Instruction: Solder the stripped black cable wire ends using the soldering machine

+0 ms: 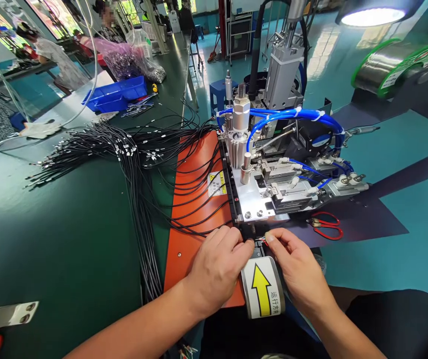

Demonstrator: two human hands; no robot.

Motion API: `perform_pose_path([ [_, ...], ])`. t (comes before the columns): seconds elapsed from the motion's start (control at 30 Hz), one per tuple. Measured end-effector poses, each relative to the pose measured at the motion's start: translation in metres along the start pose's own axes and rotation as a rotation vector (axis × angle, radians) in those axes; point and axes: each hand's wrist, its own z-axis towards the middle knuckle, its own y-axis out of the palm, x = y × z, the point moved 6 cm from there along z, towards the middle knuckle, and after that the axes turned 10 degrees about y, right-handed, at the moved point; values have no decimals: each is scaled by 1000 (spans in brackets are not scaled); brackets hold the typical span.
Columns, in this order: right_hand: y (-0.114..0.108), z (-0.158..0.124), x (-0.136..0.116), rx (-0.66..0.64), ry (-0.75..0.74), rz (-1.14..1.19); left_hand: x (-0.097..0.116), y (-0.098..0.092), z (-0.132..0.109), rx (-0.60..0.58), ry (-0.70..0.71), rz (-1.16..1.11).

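Head view: I see the counter (68, 239) left of my left hand (216, 259), grip hidden; right hand (299, 260) pinches wires (263, 241).

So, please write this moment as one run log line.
left hand: curled near machine | right hand: pinching thin wires | red-handled cutters: lying beyond right hand

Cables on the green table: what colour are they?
The cables are black, best seen in the head view.
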Motion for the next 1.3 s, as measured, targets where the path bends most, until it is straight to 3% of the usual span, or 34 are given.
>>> perform_pose_path([
  [0.43, -8, -2, -18, 38, -142, -355, 0, 1, 0, 2, -6, -1],
  [0.87, -3, 2, -8, -7, -148, -229, 2, -5, 1, 49, -12, 0],
  [1.07, -7, 1, -4, -58, -63, -148, -1, -2, 0, 54, -24, -35],
  [1.2, -17, -7, -7, 37, -65, -248, -1, -2, 0, 57, -26, -41],
  [1.3, -15, -12, -10, 22, -76, -312, -1, -2, 0, 72, -25, -43],
])
